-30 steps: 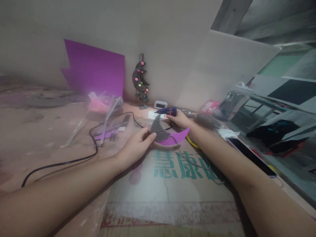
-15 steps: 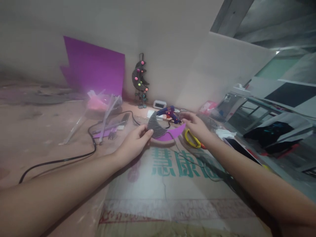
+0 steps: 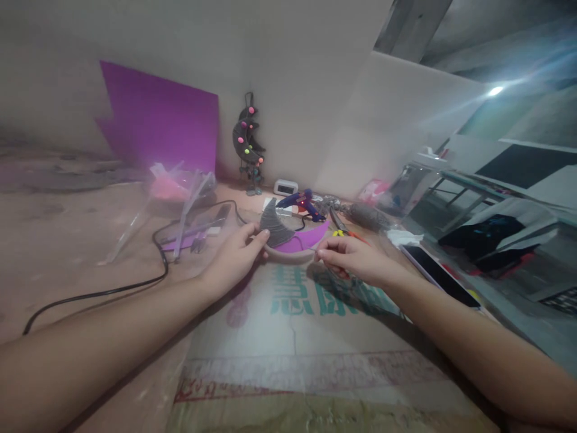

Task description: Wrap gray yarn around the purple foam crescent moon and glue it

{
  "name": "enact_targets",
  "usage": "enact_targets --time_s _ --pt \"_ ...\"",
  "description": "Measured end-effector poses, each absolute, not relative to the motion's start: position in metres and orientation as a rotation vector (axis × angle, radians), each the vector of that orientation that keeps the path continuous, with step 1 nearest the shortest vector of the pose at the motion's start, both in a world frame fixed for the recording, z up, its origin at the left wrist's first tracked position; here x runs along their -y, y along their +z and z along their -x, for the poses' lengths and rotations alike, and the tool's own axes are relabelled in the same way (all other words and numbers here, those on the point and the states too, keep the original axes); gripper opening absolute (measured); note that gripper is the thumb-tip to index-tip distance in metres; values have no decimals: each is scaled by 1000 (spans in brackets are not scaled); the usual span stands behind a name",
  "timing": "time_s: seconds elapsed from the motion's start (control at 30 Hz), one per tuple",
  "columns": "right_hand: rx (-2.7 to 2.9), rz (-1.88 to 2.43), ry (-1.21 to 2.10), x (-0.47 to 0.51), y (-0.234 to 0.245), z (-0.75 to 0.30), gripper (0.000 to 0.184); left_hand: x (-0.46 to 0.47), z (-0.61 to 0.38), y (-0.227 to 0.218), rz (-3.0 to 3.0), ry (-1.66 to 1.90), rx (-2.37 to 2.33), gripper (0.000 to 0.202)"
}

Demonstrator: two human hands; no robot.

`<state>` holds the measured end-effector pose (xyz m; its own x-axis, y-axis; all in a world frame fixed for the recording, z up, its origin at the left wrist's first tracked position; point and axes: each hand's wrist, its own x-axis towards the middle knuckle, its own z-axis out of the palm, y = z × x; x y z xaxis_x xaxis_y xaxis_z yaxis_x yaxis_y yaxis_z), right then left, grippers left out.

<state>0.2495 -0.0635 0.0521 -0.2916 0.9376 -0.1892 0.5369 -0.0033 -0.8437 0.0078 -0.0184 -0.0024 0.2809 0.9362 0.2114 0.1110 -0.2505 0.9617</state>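
Purple crescent [image 3: 304, 239], its left portion wrapped in rows of grey cord [image 3: 276, 227], is held up in the middle of the view, over the tabletop [image 3: 90, 255]. Nearest to the viewer, a printed sheet [image 3: 252, 346] lies beneath the work, with a reddish border band close in and large green characters farther up. Above it, the two hands work well apart from each other. The left hand [image 3: 241, 249] has its thumb laid over the wrapped end of the crescent and its fingers behind, clamped on it. The right hand [image 3: 347, 257] has thumb and forefinger pinched together on the loose run of the cord, just below the crescent's bare tip. Off to the left, a black cable [image 3: 97, 294] snakes across the surface, and a phone-like dark slab [image 3: 439, 273] lies on the right beside crumpled white tissue [image 3: 404, 237]. Beyond the crescent rests a dark blue glue gun [image 3: 311, 208] showing a small red light, with an orange-handled tool [image 3: 336, 219] just to its right. A clear plastic bag [image 3: 174, 185] with something pink inside sits farther left. At the back stand a small white clock [image 3: 285, 187], a dark ornament [image 3: 244, 143] of crescents dotted with coloured balls, and a large purple sheet [image 3: 166, 120] leaning against the pale wall [image 3: 293, 90].
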Motion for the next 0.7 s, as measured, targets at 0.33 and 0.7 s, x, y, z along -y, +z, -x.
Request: enact_targets --time_s 0.33,0.7 --pt "1881 1583 490 48 66 -271 31 16 -10 -11 -1640 1005 -861 24" --pt "1850 1531 360 46 53 -271 30 20 -10 -7 -1729 839 -773 25"
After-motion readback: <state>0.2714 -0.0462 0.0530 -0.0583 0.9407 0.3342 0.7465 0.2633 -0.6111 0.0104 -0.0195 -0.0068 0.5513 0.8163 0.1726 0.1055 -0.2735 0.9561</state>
